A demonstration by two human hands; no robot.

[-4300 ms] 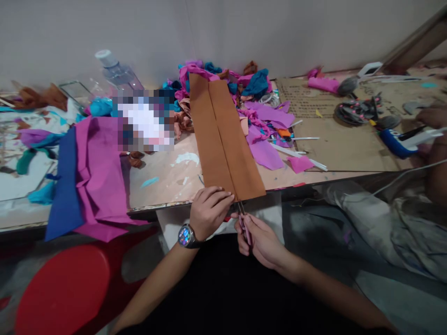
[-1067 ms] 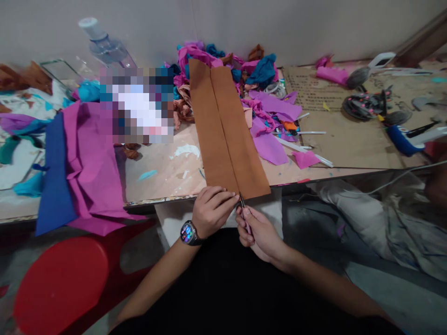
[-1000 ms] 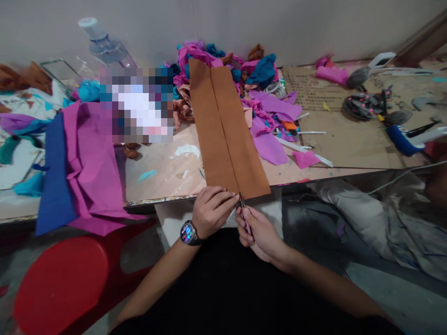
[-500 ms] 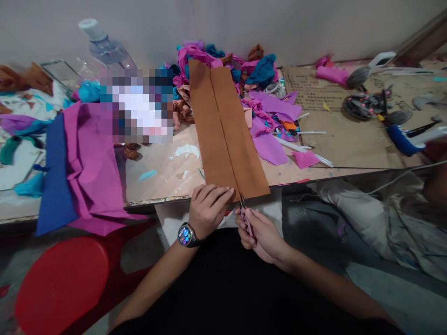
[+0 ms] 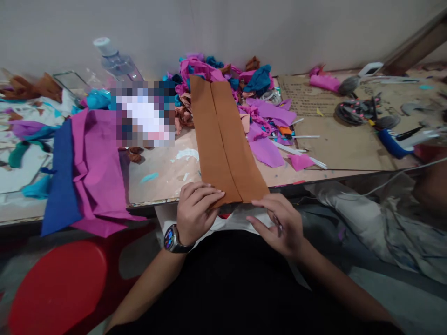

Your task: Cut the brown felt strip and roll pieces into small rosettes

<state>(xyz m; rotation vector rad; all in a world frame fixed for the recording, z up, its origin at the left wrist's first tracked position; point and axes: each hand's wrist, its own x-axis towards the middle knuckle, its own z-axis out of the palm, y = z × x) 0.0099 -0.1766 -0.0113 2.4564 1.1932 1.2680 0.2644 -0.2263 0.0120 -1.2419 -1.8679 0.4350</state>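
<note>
One grip, the left hand point(image 5: 194, 214), pinches the brown sheet point(image 5: 230, 144); the right hand's point(image 5: 282, 228) is unclear; uneven tugging may skew it.

Room left of brown sheet point(image 5: 228, 144), scraps point(image 5: 199, 70) behind

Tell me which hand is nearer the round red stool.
Left. The left hand, on the long brown sheet, is beyond and right of the stool; the right hand is farther right.

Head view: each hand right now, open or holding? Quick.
Left hand: closed on the near edge of the brown sheet.
Right hand: thumb and forefinger open by that edge; whatever its palm holds is unclear.
</note>
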